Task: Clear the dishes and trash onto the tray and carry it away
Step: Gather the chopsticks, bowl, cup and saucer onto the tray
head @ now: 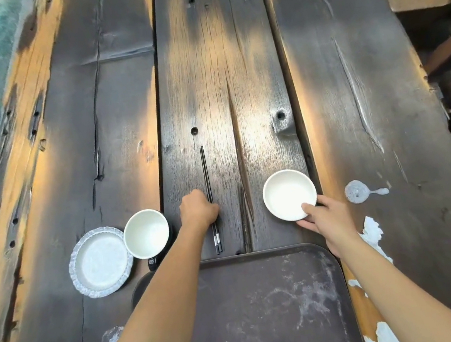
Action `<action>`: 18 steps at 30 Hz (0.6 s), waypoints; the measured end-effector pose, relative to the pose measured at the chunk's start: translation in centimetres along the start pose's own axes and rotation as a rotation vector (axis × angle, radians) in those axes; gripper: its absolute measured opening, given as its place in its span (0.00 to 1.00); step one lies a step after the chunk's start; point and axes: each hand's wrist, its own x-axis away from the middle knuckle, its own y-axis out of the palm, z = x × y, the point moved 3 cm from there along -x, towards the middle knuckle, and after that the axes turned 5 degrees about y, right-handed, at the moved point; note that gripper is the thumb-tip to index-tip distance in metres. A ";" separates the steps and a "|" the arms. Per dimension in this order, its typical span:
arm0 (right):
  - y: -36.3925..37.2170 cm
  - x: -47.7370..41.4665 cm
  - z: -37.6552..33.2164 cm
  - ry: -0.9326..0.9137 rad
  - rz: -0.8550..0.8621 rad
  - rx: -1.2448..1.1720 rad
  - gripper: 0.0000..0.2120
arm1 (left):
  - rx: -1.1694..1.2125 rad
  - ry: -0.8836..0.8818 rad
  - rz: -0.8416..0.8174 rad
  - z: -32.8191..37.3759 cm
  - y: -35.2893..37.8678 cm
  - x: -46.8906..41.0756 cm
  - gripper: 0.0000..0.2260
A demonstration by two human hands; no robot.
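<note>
Beyond the empty tray [268, 310], our left hand [199, 211] closes over the black chopsticks [206, 173]; our right hand [328, 218] pinches the white bowl [286, 194] by its near rim. We judge this shallow pinch may tip the bowl, and the chopsticks may roll free.

Rough, cracked dark wood table [353, 93]; scuffed matt tray [268, 310]; glossy white bowls [289, 195]; crinkled foil dish [100, 261].

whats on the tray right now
Nothing shows on the visible part of the tray: only whitish smudges on its dark surface. Both forearms cross its left and right edges and hide those strips, and its near end runs out of frame.
</note>
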 end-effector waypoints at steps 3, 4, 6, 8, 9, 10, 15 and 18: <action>0.1 0.3 -0.4 0.004 -0.002 -0.012 0.15 | 0.016 0.000 -0.012 -0.2 0.1 -0.1 0.07; 0.1 0.3 -0.3 0.007 0.002 -0.016 0.15 | 0.028 -0.001 -0.008 -0.3 0.2 -0.2 0.08; 0.1 0.3 -0.2 0.014 0.008 -0.028 0.16 | 0.048 0.004 -0.003 -0.5 0.2 -0.2 0.07; 0.2 0.3 -0.2 0.019 0.019 -0.027 0.16 | 0.048 0.013 0.013 -0.4 0.3 -0.2 0.05; 0.2 0.4 -0.2 0.021 0.026 -0.024 0.16 | 0.032 0.021 0.024 -0.1 0.3 -0.2 0.07; 0.2 0.4 -0.2 0.024 0.032 -0.021 0.17 | 0.009 0.038 0.031 0.1 0.2 0.0 0.10; 0.2 0.7 -0.2 0.007 0.058 0.008 0.19 | -0.094 0.169 0.036 1.2 -0.2 0.3 0.04; -0.1 1.4 -0.2 -0.008 0.070 -0.012 0.19 | -0.128 0.287 0.057 0.8 -0.5 0.9 0.05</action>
